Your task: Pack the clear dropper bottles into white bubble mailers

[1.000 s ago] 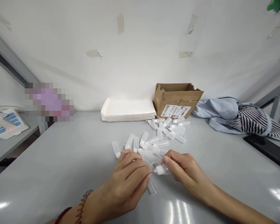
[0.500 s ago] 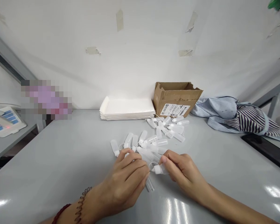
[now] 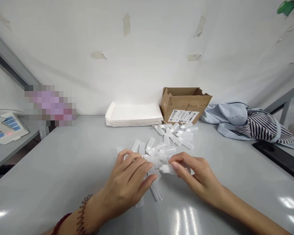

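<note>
Grey table [image 3: 71, 169], lower ctr of frame: bottle [image 3: 171, 169] pinched horiz by R hand [image 3: 198, 174], apparently its sole support, as L hand [image 3: 127, 179], closed at nozzle [image 3: 161, 168] approx 0.5 s ago, is now spread just left.

Now the left hand's [image 3: 127, 179] pinch is loosened, thumb and forefinger parted near the nozzle! The small bottle [image 3: 169, 168] is shifted toward the pile by the right hand [image 3: 198, 178], and another bottle end [image 3: 139, 202] is revealed below the left palm.
</note>
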Demonstrator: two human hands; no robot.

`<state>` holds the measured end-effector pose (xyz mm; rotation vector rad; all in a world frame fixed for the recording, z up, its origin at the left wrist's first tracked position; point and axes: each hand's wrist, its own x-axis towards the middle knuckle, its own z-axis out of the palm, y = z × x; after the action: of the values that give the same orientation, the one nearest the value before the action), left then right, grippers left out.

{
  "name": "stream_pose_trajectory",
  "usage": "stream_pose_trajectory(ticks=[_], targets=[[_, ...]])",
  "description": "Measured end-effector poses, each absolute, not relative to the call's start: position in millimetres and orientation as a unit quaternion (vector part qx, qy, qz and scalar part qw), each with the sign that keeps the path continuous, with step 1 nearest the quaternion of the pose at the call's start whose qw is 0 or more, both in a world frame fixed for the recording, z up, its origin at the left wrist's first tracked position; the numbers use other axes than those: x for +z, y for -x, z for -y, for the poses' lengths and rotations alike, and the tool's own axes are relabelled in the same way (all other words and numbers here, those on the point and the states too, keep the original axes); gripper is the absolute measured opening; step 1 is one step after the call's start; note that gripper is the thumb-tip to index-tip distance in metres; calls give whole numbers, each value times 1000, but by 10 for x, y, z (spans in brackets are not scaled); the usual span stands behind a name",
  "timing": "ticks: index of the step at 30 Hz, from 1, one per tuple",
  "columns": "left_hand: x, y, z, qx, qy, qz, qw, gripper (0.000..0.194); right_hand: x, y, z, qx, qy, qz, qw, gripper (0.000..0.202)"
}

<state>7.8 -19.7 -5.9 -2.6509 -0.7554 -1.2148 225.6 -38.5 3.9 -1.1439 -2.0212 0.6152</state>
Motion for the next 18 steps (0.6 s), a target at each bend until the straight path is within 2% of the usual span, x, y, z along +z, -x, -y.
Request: stream_pose_trajectory(ticks=[3,7,11,14,16,18], targets=[[-59,-88,210,-395,882,248,67,6,-23,-2261,369,207,409,819,345,13],[-107,-87,206,-388,883,255,70,8,-111,-2250,359,188,381,842,333,17],[-158,-76,188,-387,883,262,40,8,-45,-2251,346,291,407,800,331,18],[-159,-68,173,-388,883,263,14,12,74,-2358,268,353,425,780,293,21],[-153,-59,161,-383,882,274,-2,13,109,-2494,165,319,457,778,289,22],[-149,-45,150,-381,877,292,-17,15,82,-2649,40,209,522,778,279,21]])
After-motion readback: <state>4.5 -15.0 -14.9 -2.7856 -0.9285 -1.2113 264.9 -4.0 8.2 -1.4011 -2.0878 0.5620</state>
